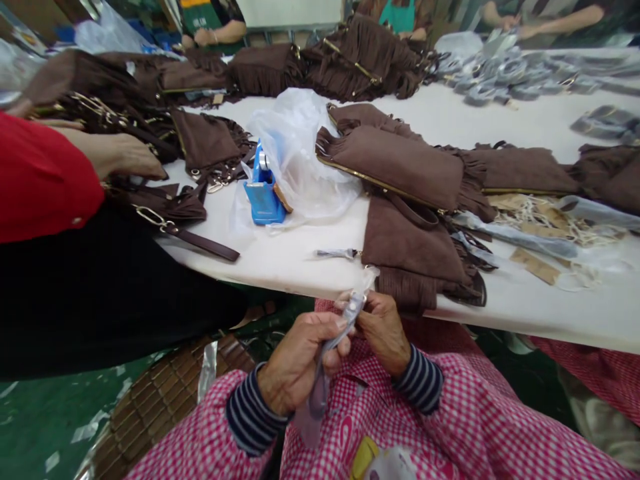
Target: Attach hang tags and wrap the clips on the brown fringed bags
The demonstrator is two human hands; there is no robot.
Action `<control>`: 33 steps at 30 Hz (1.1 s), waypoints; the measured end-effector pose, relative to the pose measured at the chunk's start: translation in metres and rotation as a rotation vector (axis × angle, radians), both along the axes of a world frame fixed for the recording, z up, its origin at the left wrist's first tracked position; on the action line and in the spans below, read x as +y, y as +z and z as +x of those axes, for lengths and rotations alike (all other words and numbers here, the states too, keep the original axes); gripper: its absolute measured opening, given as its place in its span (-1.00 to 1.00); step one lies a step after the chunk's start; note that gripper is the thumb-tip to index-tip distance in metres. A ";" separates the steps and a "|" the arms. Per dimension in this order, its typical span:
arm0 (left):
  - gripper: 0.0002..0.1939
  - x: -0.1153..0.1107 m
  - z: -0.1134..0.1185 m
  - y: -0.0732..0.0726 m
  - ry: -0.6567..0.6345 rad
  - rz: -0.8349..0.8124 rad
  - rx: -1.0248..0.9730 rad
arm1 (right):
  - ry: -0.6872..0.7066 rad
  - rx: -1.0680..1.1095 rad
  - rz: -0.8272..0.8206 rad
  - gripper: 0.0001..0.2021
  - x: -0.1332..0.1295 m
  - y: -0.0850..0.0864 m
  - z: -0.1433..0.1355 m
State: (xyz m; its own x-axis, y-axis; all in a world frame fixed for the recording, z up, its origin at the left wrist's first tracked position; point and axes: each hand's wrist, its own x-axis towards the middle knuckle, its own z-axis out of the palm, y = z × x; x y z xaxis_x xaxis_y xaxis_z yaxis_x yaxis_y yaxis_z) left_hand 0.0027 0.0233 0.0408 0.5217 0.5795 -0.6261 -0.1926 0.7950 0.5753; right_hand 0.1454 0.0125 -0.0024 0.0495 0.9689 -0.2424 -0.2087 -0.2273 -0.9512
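Head view: a plastic-wrapped strap [353,310] is held in both hands, in front of the near edge of a white table [320,270], over the lap. Its upper end is raised toward the table edge; its lower end is left hanging below the fingers. Left hand [303,357]: closed on the strap, thumb laid along its face, fingers wrapped under. Right hand [384,333]: fingers pinched at the strap's upper end, by a metal fitting; fingertips partly hidden, so the exact contact cannot be told.

Just beyond the right hand, a brown fringed bag [410,243] is laid flat at the table edge, fringe draped over. Another wrapped strap [335,253] is seen lying at that bag's left side. Behind it, a brown zippered bag [395,160] is stacked, its lower edge overlapping the near one. To the left, a blue dispenser [267,200] is set against a crumpled clear plastic bag [305,153]. Tan paper tags [537,267] are scattered to the right. Grey wrapped straps [500,77] are heaped at far right. At left, a co-worker's hand [125,157], red sleeve [47,177], is placed over more brown bags.
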 end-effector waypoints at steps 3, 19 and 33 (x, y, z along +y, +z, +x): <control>-0.76 -0.012 0.009 -0.003 0.038 0.048 0.049 | -0.007 -0.019 0.039 -0.78 0.002 -0.002 -0.001; -0.74 -0.017 -0.009 -0.010 -0.331 1.582 1.219 | 0.338 -0.682 0.288 -0.84 -0.008 0.062 0.058; -0.75 -0.026 -0.004 -0.002 -0.457 1.940 1.597 | 0.614 -0.754 0.503 -0.87 0.038 0.082 0.064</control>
State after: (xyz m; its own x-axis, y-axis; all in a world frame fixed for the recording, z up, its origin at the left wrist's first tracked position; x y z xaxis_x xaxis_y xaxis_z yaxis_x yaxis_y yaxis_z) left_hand -0.0015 -0.0026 0.0384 0.6184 0.7269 0.2987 0.7832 -0.6010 -0.1590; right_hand 0.2093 0.0506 0.0797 -0.5066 0.8587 0.0777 0.4823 0.3569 -0.8000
